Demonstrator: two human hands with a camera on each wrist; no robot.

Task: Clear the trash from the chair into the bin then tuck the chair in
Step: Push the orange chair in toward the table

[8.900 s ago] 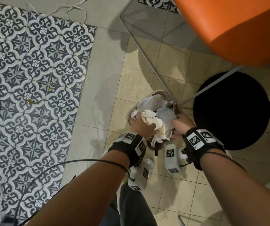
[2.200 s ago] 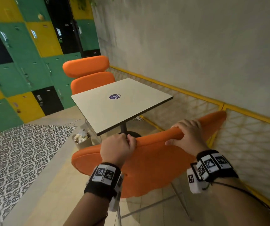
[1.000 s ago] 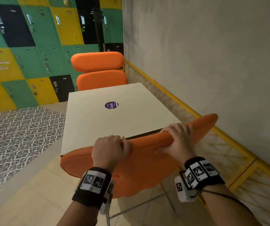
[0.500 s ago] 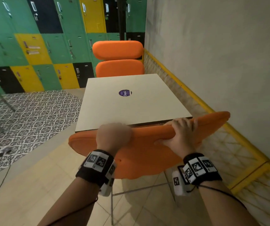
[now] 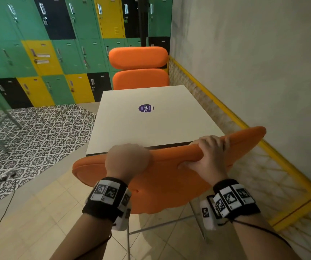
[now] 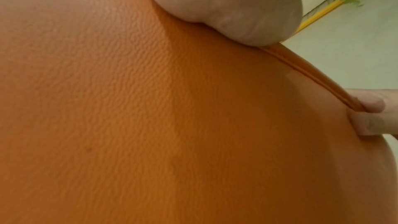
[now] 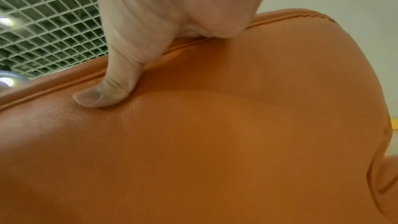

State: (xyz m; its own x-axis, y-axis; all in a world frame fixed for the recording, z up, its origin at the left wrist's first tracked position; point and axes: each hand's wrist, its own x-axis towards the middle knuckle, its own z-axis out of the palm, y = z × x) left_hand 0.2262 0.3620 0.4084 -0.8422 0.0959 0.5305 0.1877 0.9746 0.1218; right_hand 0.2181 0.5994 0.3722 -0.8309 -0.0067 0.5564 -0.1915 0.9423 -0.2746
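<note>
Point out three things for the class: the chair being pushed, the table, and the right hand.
chair (image 5: 162, 177): head view, rear of its orange backrest.
table (image 5: 132, 132): head view, bare white top.
right hand (image 5: 210, 156): head view, knuckles gripping the backrest.

Orange padded chair (image 5: 162, 177), backrest top against the white table's (image 5: 150, 124) near edge.

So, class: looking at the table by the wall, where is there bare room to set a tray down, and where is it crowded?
The white table is bare all around its purple sticker. Its near edge is crowded: the orange chair back meets it, with the left hand and right hand gripping the top.
</note>
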